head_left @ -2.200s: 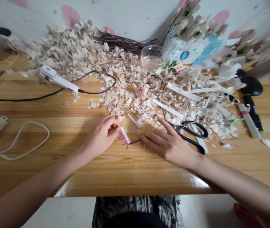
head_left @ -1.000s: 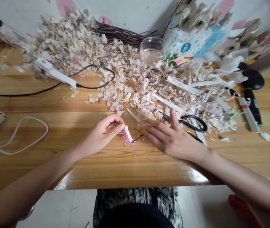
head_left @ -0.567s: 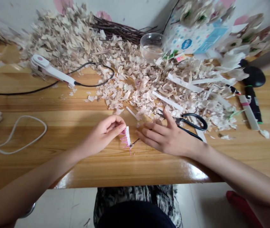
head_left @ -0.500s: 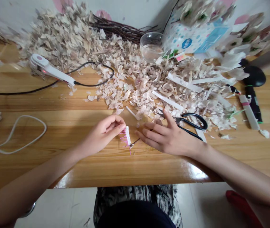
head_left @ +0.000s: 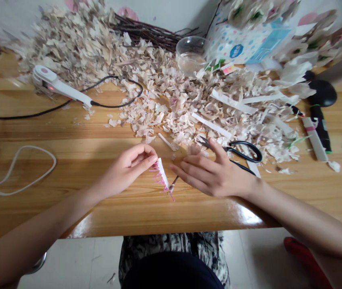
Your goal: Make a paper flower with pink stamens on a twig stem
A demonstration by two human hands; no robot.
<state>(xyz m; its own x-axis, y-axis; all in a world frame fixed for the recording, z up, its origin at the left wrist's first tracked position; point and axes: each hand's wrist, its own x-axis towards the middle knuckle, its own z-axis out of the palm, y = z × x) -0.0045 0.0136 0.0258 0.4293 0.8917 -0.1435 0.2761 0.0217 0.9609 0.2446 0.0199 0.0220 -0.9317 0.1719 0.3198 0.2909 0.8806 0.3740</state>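
Observation:
My left hand (head_left: 133, 166) pinches the upper end of a short white strip with pink fringe (head_left: 163, 174) between thumb and fingertips. The strip slants down to the right, and its lower end meets the tip of a thin brown twig (head_left: 174, 182). From that tip the twig runs up under my right hand (head_left: 208, 170), whose fingers are closed round it with the index finger raised; the grip itself is mostly hidden. Black-handled scissors (head_left: 246, 147) lie on the table just behind my right hand, partly covered by it.
Dried petals (head_left: 174, 104) heap across the table's back. A white hot tool (head_left: 61, 88) with a black cord lies at left, near a white cable (head_left: 38, 148). A clear bowl (head_left: 191, 54), twigs (head_left: 149, 32), a tissue pack (head_left: 234, 46) and paper strips (head_left: 211, 125) lie further back.
The lower end of the fringed strip and the twig tip have shifted slightly right and down, so the strip slants more. Both hands stay nearly in place.

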